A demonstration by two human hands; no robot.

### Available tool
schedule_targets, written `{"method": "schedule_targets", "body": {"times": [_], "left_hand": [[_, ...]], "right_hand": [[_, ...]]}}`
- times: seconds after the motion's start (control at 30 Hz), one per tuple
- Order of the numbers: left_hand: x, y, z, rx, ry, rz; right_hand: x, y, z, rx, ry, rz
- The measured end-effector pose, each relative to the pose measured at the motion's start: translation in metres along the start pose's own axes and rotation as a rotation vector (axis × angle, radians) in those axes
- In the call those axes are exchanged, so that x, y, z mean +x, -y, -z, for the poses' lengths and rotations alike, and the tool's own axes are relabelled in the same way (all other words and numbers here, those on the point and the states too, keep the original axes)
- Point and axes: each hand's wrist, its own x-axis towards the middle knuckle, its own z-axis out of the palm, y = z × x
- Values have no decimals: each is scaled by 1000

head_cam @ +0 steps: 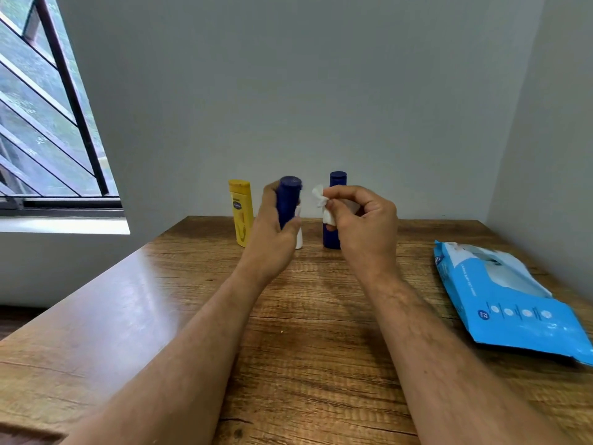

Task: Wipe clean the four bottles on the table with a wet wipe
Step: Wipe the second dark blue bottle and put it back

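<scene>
My left hand is wrapped around a dark blue bottle, holding it upright above the table. To its right, my right hand pinches a crumpled white wet wipe, a small gap away from the held bottle. A yellow bottle stands at the back of the wooden table. A white bottle is mostly hidden behind my left hand. A second dark blue bottle stands behind my right hand, partly covered by it.
A blue pack of wet wipes lies on the table's right side, near the wall. The table sits in a corner with walls behind and to the right. A barred window is at the left.
</scene>
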Motion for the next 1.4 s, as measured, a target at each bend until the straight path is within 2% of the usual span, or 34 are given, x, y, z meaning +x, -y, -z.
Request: {"method": "schedule_targets", "body": {"times": [0.13,0.27,0.43,0.63,0.73,0.87,0.97,1.07,1.17,1.3,1.4], "left_hand": [[-2,10,0,294,80,-128],[-2,13,1,414,104,-187],[-3,13,6,503,161,-228],[-2,12,8,619,190,-319],[-3,11,6,598,198,-319],[-3,14,6,472,198,-231],[-3,14,4,455,171,-194],[-2,14,4,434,164,-171],[-2,15,6,463,185,-206],[-3,13,6,574,241,-274],[-5,12,3,540,239,-270]], "right_hand": [[-2,4,0,-51,-14,129],[-5,2,1,-138,68,201],[-7,1,2,-222,161,173],[-5,3,3,-180,112,50],[-2,2,4,-146,77,-30],[2,-2,0,-17,-13,-155],[5,-1,6,3,-36,-122],[-1,2,7,-159,111,36],[-3,0,4,-219,147,92],[0,-4,6,-237,117,15],[0,-6,4,-156,0,-71]]}}
